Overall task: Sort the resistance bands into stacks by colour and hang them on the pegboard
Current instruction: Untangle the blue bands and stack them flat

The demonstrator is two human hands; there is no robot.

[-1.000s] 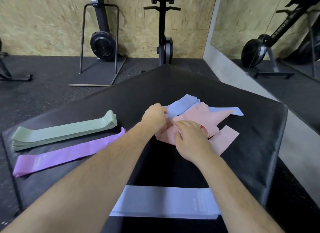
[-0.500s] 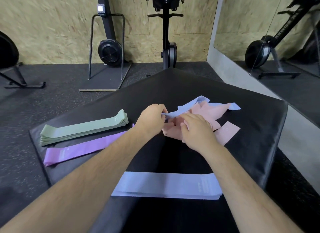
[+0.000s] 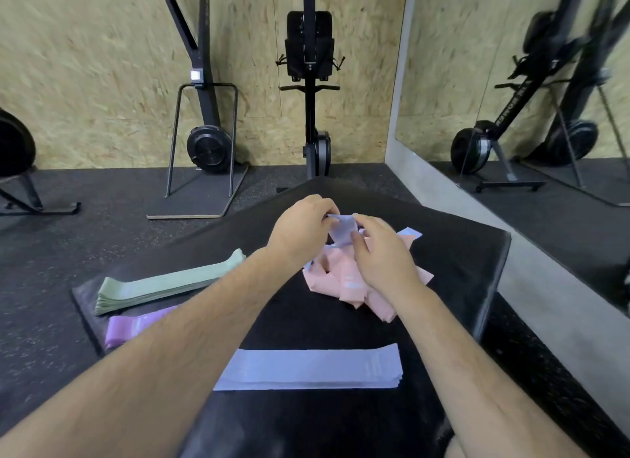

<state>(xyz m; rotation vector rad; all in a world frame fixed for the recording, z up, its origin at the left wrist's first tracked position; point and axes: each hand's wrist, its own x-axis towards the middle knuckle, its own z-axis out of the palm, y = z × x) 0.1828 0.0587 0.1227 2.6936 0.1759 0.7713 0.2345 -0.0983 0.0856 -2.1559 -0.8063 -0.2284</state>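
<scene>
Light-blue resistance band [image 3: 342, 231], crumpled and lifted clear of the black padded platform [image 3: 453, 253], held between both hands at the 12 o'clock end of the work area. The left hand [image 3: 300, 226] pinches its upper edge from 9 o'clock with curled fingers. The right hand [image 3: 381, 254] closes thumb and fingertips on its lower fold from 4 o'clock. A blue tail [image 3: 411, 234] shows at 2 o'clock beyond the right hand; whether it belongs to the held band cannot be told. Directly beneath the hands lies the unsorted heap of pink bands [image 3: 344, 282], touching the band's hanging part. The blue stack [image 3: 306, 365], the likely destination, lies at 6 o'clock from the fingers, well apart from them, flat, with its long axis running 9 to 3 o'clock. The held band therefore has to be drawn out straight along that same axis and carried toward the person. The right hand appears slightly nearer the stack. At 8 o'clock lie the green stack [image 3: 170, 283] and, just beside it on the near side, a purple band [image 3: 136, 324], both long axes running roughly 8 to 2 o'clock. No pegboard shows in this view.
</scene>
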